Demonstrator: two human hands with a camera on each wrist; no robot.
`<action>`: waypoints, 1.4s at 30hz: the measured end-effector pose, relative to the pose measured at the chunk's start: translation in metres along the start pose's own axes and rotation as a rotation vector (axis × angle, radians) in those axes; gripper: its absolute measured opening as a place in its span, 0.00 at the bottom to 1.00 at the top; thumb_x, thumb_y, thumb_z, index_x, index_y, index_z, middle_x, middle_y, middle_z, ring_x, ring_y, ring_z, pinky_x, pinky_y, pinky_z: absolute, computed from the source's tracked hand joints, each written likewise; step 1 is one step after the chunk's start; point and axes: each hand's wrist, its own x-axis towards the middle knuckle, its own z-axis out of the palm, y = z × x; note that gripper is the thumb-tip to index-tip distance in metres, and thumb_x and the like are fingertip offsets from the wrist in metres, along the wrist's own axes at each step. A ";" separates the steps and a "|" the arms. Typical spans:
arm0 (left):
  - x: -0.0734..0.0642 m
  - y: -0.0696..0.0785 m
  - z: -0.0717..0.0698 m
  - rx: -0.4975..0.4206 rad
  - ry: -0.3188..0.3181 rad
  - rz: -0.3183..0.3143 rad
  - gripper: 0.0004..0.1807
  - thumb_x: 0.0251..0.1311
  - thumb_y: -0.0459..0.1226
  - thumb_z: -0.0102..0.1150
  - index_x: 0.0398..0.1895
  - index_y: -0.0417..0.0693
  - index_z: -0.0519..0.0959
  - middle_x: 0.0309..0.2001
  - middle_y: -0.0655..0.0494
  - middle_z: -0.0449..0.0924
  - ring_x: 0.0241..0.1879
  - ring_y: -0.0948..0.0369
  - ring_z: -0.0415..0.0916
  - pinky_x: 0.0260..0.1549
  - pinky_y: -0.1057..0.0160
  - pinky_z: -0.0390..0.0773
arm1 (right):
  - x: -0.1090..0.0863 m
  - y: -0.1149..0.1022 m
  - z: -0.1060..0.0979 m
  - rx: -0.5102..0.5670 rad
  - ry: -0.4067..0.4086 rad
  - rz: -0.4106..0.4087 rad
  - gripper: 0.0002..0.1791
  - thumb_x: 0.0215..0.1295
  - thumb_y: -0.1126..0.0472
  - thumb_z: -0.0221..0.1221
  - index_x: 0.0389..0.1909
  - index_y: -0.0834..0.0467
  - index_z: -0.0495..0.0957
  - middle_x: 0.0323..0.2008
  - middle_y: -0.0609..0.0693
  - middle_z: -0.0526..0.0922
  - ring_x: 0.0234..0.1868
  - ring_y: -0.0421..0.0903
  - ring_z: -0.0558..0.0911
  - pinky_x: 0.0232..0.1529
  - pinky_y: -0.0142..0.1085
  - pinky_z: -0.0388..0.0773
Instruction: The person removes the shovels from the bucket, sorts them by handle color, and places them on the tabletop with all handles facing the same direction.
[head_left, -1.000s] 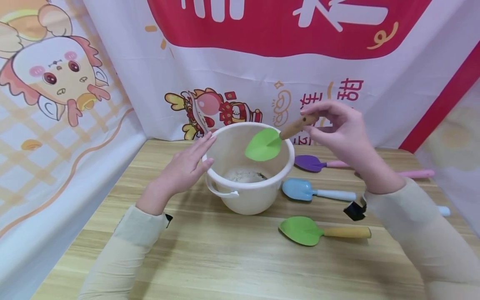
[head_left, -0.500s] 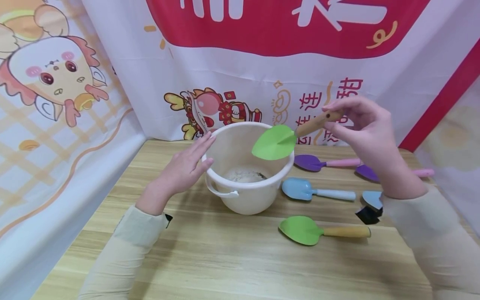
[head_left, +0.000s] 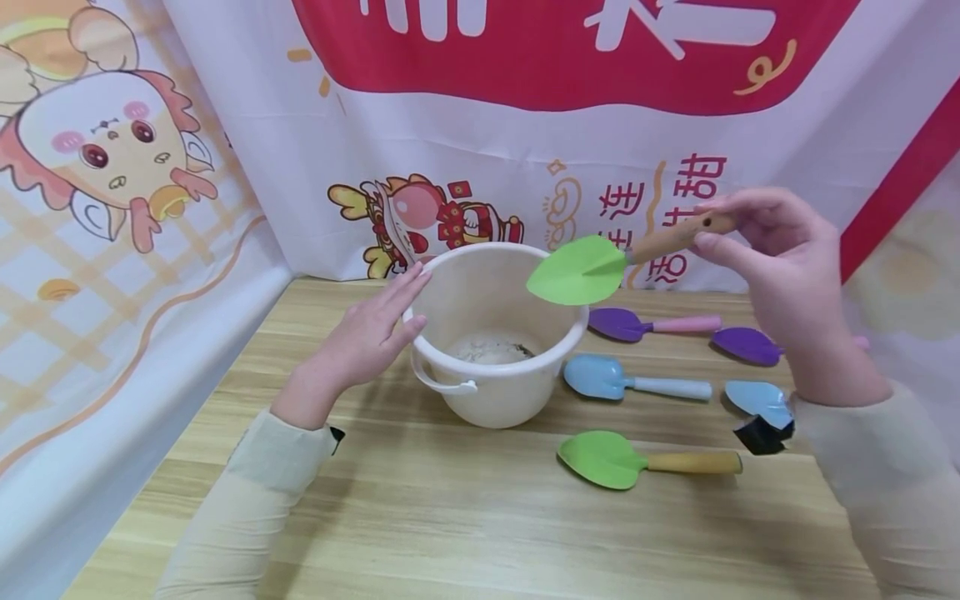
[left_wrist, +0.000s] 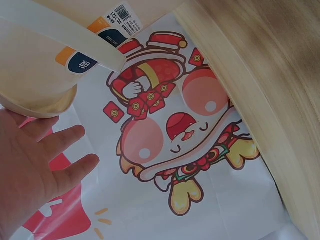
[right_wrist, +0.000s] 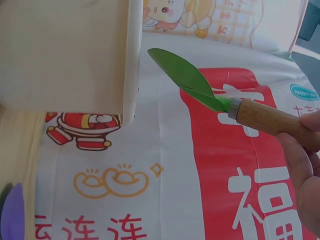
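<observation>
A white bucket (head_left: 495, 392) stands upright on the wooden table, with a little dark debris on its bottom. Against its left rim rests my left hand (head_left: 367, 329), fingers straight; in the left wrist view those fingers (left_wrist: 65, 142) spread at the rim. My right hand (head_left: 798, 267) pinches the wooden handle of a green trowel (head_left: 581, 271) near its end. The blade is tilted and hangs above the bucket's right rim, its tip over the opening. The right wrist view shows the trowel's wooden handle (right_wrist: 270, 119) between thumb and fingers.
Right of the bucket lie two purple trowels (head_left: 618, 325), two light blue trowels (head_left: 596, 377) and another green trowel (head_left: 603, 460). One purple and one blue trowel are partly behind the right arm. A printed cloth (head_left: 450, 125) hangs at the table's back.
My right hand has moved to the right with the green trowel, carrying its blade from over the bucket's middle toward the right rim. The left hand and the bucket stay in place.
</observation>
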 end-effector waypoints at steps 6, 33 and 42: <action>0.000 0.000 0.000 0.007 -0.008 -0.003 0.36 0.80 0.56 0.36 0.84 0.56 0.47 0.83 0.60 0.37 0.80 0.48 0.43 0.67 0.25 0.51 | -0.002 0.000 -0.014 0.061 0.070 0.008 0.18 0.62 0.77 0.65 0.53 0.76 0.78 0.48 0.62 0.83 0.49 0.52 0.84 0.48 0.36 0.81; 0.001 0.000 -0.002 0.014 -0.017 -0.008 0.36 0.80 0.54 0.38 0.85 0.58 0.47 0.83 0.60 0.37 0.80 0.48 0.43 0.67 0.25 0.52 | -0.032 0.010 -0.086 0.088 0.170 0.046 0.16 0.64 0.82 0.59 0.52 0.77 0.76 0.47 0.61 0.84 0.42 0.49 0.83 0.45 0.33 0.82; 0.002 -0.001 -0.001 0.010 -0.021 -0.009 0.36 0.80 0.56 0.36 0.85 0.58 0.46 0.83 0.61 0.37 0.80 0.48 0.42 0.67 0.25 0.52 | -0.045 0.021 -0.106 0.089 0.095 0.069 0.13 0.66 0.85 0.53 0.49 0.76 0.76 0.44 0.59 0.85 0.42 0.47 0.86 0.43 0.34 0.83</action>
